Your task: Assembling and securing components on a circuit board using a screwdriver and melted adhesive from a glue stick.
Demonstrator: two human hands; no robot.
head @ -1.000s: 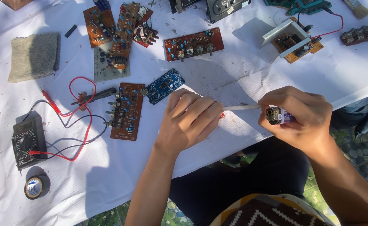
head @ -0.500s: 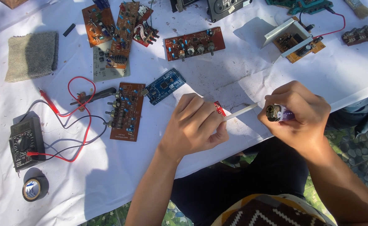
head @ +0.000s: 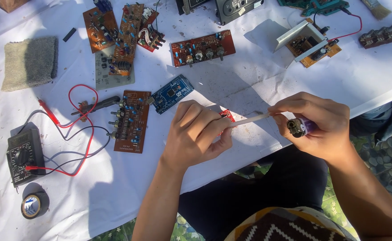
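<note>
The left hand [head: 196, 136] is closed around a small red board [head: 226, 115], just right of the blue board [head: 171, 93] on the white-covered bench [head: 249, 85]. The right hand [head: 314, 122], further right of the blue board, grips a purple lighter [head: 302, 127] and pinches a thin white stick [head: 254, 118] whose tip reaches the small red board

Both forearms reach up from the lower edge of the view, bare to the elbow. The left hand [head: 196, 136] is curled, knuckles up, with its thumb and bent fingers pinched together in a closed grip. The right hand [head: 314, 122] sits level with it, well apart, its fingers folded into a tight grip, thumb tip meeting forefinger.
</note>
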